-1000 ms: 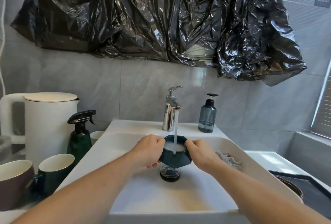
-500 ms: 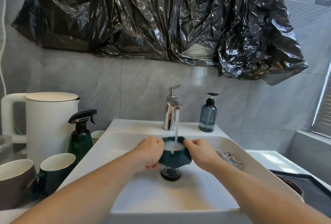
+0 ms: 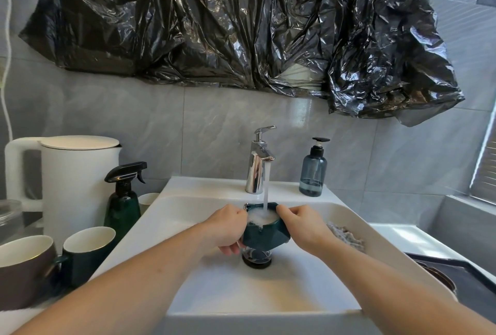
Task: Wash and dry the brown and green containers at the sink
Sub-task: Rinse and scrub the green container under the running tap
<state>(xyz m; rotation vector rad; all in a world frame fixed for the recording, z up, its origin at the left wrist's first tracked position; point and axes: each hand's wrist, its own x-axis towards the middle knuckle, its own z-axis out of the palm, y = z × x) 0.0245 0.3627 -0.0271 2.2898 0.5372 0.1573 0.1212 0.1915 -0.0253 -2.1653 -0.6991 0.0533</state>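
rinsing is underway, i judge: my left hand (image 3: pixel 228 230) and right hand (image 3: pixel 303 223) both grip the green container (image 3: pixel 264 236) under the faucet (image 3: pixel 259 160) stream, over the sink (image 3: pixel 281 289) drain. brown mug (image 3: pixel 22 267) waits at 9 o'clock on the surface; drying remains.

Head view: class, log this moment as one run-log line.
left hand: grips green container | right hand: grips it | tap: running | container: foamy, over drain
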